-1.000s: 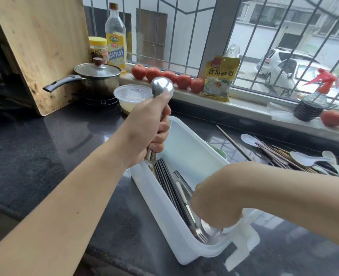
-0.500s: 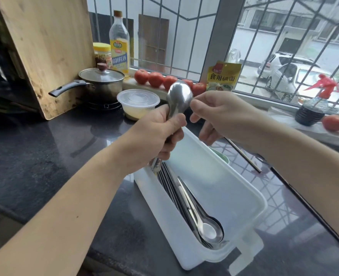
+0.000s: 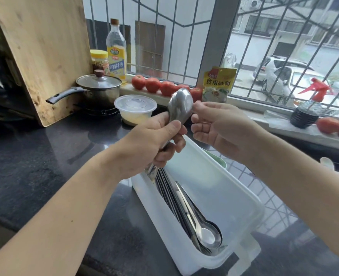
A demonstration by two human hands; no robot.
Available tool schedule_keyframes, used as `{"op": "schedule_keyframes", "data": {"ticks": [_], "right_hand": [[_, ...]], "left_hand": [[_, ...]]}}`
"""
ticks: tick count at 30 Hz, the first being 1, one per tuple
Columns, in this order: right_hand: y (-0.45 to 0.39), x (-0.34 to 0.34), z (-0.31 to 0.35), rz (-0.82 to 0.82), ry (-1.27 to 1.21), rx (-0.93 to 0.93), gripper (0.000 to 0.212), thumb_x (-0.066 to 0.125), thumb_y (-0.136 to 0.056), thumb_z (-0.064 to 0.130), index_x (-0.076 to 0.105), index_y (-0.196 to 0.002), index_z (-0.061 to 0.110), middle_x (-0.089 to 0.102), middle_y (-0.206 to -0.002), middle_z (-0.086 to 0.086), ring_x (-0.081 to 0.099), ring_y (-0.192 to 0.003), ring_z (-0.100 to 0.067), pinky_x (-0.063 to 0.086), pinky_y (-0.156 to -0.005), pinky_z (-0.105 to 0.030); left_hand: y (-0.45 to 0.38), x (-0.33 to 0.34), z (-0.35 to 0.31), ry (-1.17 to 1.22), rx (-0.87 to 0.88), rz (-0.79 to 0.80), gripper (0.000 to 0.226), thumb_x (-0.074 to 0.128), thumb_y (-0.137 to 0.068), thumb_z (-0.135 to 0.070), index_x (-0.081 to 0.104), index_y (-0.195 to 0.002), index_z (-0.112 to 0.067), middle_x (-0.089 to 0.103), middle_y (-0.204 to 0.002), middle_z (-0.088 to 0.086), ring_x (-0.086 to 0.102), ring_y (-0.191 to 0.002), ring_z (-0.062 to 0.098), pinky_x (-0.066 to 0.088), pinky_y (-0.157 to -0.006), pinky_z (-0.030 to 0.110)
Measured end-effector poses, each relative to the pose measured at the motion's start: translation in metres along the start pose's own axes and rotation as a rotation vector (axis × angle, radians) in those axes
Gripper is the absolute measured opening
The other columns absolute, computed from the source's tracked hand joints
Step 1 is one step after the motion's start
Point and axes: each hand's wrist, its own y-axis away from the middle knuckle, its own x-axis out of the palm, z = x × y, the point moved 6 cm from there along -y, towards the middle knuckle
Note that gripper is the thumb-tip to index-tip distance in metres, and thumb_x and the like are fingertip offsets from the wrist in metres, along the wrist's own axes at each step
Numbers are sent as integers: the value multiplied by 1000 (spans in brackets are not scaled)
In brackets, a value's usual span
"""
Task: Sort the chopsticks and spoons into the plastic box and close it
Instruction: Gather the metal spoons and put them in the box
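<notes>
My left hand grips a bunch of steel spoons upright, bowls up, above the far end of the white plastic box. My right hand is beside the bowls, its thumb and forefinger touching the edge of the top spoon; the other fingers are apart. Inside the box lie dark chopsticks along the left wall, with several steel spoons next to them, bowls at the near end. The box is uncovered, and a flap hangs at its near right corner.
A lidded pot and a clear lidded bowl stand behind on the dark counter. A cutting board leans at left. Tomatoes, bottles, a yellow packet and a spray bottle line the sill.
My right hand rose out of the box's near end, leaving spoons there, and came up to the bowls of the spoons in my left hand. The view shifted left.
</notes>
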Motion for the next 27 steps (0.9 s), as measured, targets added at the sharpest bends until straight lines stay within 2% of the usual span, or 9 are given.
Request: {"op": "schedule_keyframes", "data": {"ticks": [3,6,11,15,18,21,23,25,27], "right_hand": [[3,4,4,38,4,-34,39,51,-104,36,68,-111,1,68,-84,-11,61,-65,-16,53,-65,-28],[6,7,8,83,71,-96,33,59,-101,29,69,-109,-2,69,-89,-17,62,-66,-15,56,-65,-24],[4,1,8,8,133,-113,31,67,-96,27,69,-113,0,73,-100,-26,65,-65,-16,60,-64,-25],[8,-6,5,-23,99,-95,25,67,-95,23,66,-108,1,69,-87,-16,61,-61,-15,57,-60,-23],[12,-19,3,-57,-123,-37,16,57,-102,15,63,-102,0,61,-80,-11,55,-54,-10,51,-50,-19],[22,-38,10,-4,-286,-73,13,52,-102,11,61,-100,1,63,-87,-14,54,-53,-11,49,-49,-20],[38,-41,19,188,-92,-196,10,61,-94,12,58,-87,5,65,-77,-13,57,-56,-17,51,-53,-25],[61,-30,21,401,273,-276,17,74,-84,14,61,-79,5,66,-73,-14,63,-60,-22,55,-58,-30],[77,-21,15,519,691,-295,8,77,-77,17,70,-74,17,71,-78,-8,69,-67,-17,57,-63,-26]], "left_hand": [[-1,4,-2,-111,34,-9,17,47,-107,-23,53,-106,-8,58,-71,7,30,-43,13,19,-47,29],[-1,4,-4,-161,75,-17,15,49,-106,-24,55,-104,-10,65,-76,10,35,-43,15,22,-46,29],[-3,1,-4,-216,97,-29,13,50,-107,-15,55,-116,-7,75,-93,17,39,-47,22,21,-45,30],[-2,1,-5,-182,97,-53,12,51,-106,-13,55,-116,-7,76,-92,17,41,-49,23,22,-45,30],[1,-4,-6,-50,60,-186,20,43,-109,-25,54,-119,-12,75,-99,19,63,-59,30,43,-45,30],[0,-21,0,87,72,-464,24,40,-110,-30,54,-112,-11,68,-85,16,72,-87,34,63,-65,46],[-2,-30,4,56,104,-566,25,40,-111,-31,50,-95,-13,51,-68,5,60,-64,21,61,-62,39],[-6,-27,6,93,109,-511,31,38,-111,-28,38,-82,-18,32,-60,-2,32,-48,12,39,-44,26],[-7,-21,4,140,103,-410,35,36,-112,-26,33,-78,-21,23,-61,-1,15,-50,12,16,-42,24]]}}
